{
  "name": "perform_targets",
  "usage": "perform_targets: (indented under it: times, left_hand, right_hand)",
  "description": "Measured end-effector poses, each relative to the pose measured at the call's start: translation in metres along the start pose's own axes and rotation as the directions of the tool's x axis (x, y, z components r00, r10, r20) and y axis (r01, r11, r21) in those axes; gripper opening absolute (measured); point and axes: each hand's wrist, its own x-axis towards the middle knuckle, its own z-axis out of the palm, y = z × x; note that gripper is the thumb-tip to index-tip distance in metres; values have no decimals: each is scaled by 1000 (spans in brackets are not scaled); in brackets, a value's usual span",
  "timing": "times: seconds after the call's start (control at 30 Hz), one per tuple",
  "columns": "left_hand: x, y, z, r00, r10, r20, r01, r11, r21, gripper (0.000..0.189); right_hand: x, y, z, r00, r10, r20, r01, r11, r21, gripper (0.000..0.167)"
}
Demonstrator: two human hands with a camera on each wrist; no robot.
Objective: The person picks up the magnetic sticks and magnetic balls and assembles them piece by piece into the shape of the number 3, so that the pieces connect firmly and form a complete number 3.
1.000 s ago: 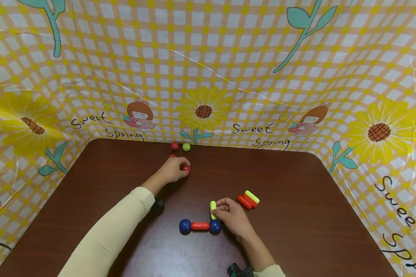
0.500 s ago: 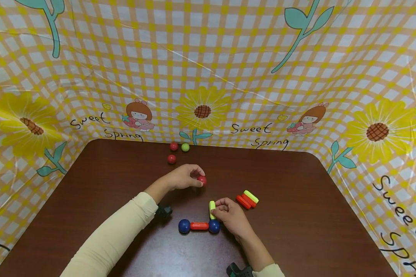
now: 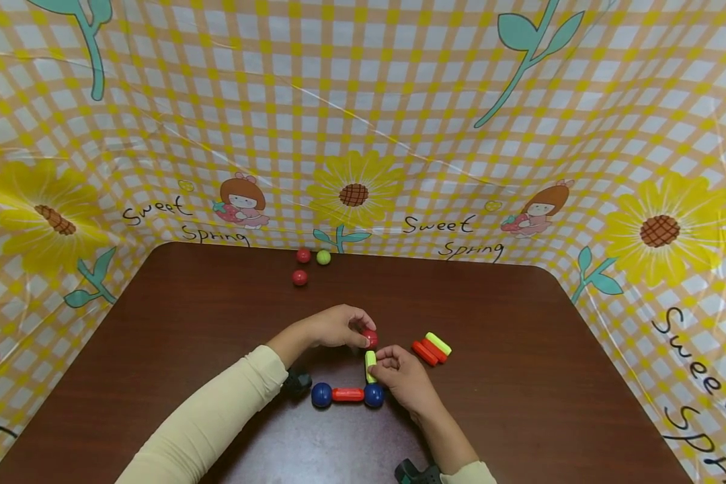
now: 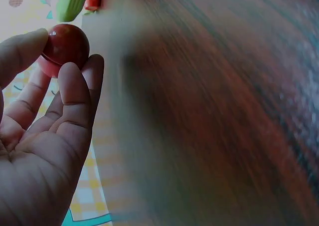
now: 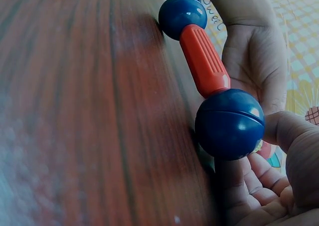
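My left hand (image 3: 334,327) pinches a glossy red ball (image 3: 370,337) between thumb and fingers, just beyond the far end of a yellow-green ribbed rod (image 3: 371,367). In the left wrist view the red ball (image 4: 67,44) is very close to the rod's tip (image 4: 71,4); whether they touch I cannot tell. My right hand (image 3: 404,378) pinches that rod, whose near end meets a blue ball (image 3: 374,395). A red rod (image 3: 347,394) joins this ball to a second blue ball (image 3: 322,395). The right wrist view shows the red rod (image 5: 204,61) between both blue balls, with the yellow-green rod mostly hidden.
Right of the hands lie two red rods (image 3: 424,353) and a yellow-green rod (image 3: 438,343), side by side. Near the table's back edge are a red ball (image 3: 303,255), a green ball (image 3: 323,257) and another red ball (image 3: 299,277). A patterned cloth (image 3: 363,134) encloses the table.
My left hand has carried the red ball from the back of the table toward the front right, up to the yellow-green rod. My right hand has stayed in place, holding that rod.
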Motion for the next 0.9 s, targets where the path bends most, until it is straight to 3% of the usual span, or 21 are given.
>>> perform_targets:
  times: [0.67, 0.77, 0.9]
  left_hand:
    - [-1, 3, -2, 1000, 1, 20, -2, 1000, 24, 22]
    - [-4, 2, -4, 1000, 6, -1, -6, 998, 59, 23]
    - [-15, 1, -7, 997, 40, -63, -29, 984, 176, 24]
  right_hand:
    - [6, 9, 3, 999, 26, -42, -26, 1000, -9, 21]
    - [2, 2, 2, 999, 13, -31, -13, 1000, -1, 21]
    - [1, 2, 1, 1000, -1, -17, 1, 1000, 6, 22]
